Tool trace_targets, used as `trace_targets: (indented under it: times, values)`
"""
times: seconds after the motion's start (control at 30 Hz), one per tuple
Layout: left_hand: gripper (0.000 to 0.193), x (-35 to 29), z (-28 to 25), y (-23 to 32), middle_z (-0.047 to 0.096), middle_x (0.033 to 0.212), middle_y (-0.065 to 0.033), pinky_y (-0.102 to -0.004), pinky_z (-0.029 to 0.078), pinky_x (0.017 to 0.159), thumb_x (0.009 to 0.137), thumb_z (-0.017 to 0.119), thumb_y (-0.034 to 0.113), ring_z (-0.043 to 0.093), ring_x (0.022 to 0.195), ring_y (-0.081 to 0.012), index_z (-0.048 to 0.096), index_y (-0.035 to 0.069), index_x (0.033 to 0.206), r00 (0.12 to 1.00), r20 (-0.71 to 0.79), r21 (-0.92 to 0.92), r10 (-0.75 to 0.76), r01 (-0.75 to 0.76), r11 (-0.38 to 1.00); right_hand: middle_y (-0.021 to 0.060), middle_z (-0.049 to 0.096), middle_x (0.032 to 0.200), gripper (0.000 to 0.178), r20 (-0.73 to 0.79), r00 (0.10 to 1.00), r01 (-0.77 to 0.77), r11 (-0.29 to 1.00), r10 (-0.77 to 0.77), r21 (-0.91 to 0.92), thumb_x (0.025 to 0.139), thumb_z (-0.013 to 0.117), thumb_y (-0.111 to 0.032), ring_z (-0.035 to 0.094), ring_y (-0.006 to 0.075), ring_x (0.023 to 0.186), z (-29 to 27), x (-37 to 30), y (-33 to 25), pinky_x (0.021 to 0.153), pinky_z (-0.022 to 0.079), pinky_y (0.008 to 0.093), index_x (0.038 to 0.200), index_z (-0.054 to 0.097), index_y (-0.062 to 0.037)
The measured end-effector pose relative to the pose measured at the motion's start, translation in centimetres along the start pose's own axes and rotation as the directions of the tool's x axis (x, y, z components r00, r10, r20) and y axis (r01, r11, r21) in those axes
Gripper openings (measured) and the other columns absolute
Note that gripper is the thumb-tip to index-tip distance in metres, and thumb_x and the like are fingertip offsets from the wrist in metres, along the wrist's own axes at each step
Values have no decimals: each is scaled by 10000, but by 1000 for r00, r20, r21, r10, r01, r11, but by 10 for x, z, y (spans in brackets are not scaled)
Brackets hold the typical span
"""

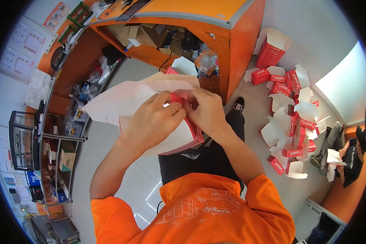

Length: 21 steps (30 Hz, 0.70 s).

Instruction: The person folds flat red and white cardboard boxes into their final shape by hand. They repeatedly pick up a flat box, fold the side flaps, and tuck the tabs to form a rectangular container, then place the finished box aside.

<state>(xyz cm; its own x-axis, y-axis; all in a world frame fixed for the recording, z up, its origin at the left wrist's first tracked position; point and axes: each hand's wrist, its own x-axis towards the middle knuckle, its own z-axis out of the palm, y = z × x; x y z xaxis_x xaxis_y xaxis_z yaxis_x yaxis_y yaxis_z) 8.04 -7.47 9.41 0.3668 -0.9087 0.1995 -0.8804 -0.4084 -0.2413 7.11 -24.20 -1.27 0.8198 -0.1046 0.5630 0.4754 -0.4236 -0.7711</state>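
Observation:
On my lap, above my dark trousers, rests a stack of flat red-and-white food carton blanks point(173, 144). Their layered red edges show beside my right wrist. My left hand point(152, 118) pinches a red flap of the top carton point(177, 98) with curled fingers. Against the same flap, my right hand point(207, 109) presses from the other side with its thumb and fingers closed. A wide white panel point(114, 99) spreads out to the left, beyond my left hand. The fingertips partly cover the fold between them.
Many folded red cartons point(295, 118) with raised white lids lie piled on the floor at right. Another person point(349, 156) sits at far right with a carton. An orange counter point(246, 44) stands ahead, with bags and cardboard beneath it. Metal shelving point(57, 138) lines the left.

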Motion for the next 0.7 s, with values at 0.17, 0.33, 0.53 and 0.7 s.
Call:
trace_targets:
  times: [0.17, 0.33, 0.53, 0.7]
  values:
    - [145, 2, 7, -7, 678, 898, 0, -342, 576, 826, 743, 672, 109, 617, 947, -213, 705, 73, 879, 997, 81, -38, 17, -14, 999, 128, 695, 817, 220, -80, 996, -35, 994, 43, 103, 755, 753, 11, 691, 289, 656, 10, -5, 4, 604, 562, 362, 957, 690, -53]
    - [115, 6, 24, -17, 677, 889, -1, -339, 567, 834, 757, 655, 98, 622, 934, -196, 703, 80, 860, 995, 98, -73, 34, -26, 997, 98, 702, 769, 134, -6, 969, -238, 932, 249, 272, 847, 752, -30, 706, 193, 680, 10, -10, 15, 617, 560, 325, 966, 691, -33]
    - [143, -9, 43, -15, 710, 981, -50, -383, 564, 837, 830, 713, 110, 674, 966, -259, 709, 79, 970, 995, -1, -291, -97, 93, 952, 89, 674, 858, 154, 30, 967, -245, 898, 252, 364, 904, 755, -100, 674, 148, 726, 0, -7, -4, 625, 543, 295, 998, 665, -19]
    - [243, -55, -4, -5, 722, 1009, -89, -396, 570, 771, 866, 745, 145, 706, 908, -299, 695, 46, 1082, 788, -5, -111, -616, 611, 784, 122, 658, 868, 194, 67, 991, -121, 989, 115, 85, 879, 767, -117, 663, 221, 681, -13, -12, -21, 580, 523, 340, 955, 618, -18]
